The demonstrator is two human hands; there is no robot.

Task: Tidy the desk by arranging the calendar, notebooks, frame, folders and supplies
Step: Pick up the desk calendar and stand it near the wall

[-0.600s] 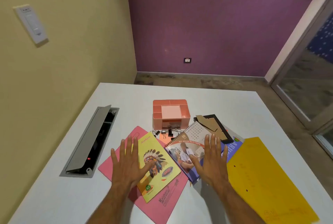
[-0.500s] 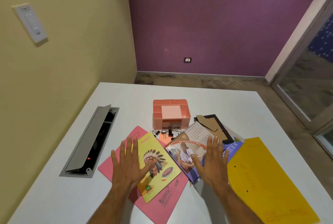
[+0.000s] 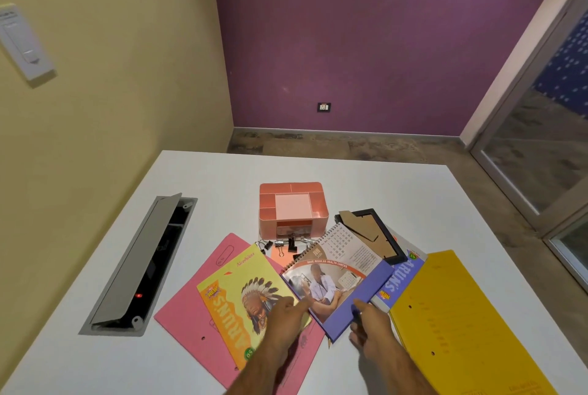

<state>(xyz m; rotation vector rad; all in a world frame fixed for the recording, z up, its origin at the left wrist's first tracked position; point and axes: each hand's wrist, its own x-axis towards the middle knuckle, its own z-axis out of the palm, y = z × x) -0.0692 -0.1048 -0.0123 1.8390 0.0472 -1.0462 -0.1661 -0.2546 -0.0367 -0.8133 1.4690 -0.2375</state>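
Observation:
A spiral desk calendar with a purple base lies flat in the middle of the white desk. My left hand pinches its near left edge, resting over the yellow notebook. My right hand grips the calendar's near corner, thumb on the purple base. Under the yellow notebook lies a pink folder. A blue notebook shows from under the calendar. To the right lies a yellow folder. A black frame lies face down behind the calendar.
A pink desk organizer stands behind the pile, with several binder clips loose in front of it. An open cable tray is sunk into the desk at the left. A yellow wall runs along the desk's left side.
Both hands were spread flat over the yellow notebook and the calendar. They have drawn back toward me and closed on the calendar's near edge and corner.

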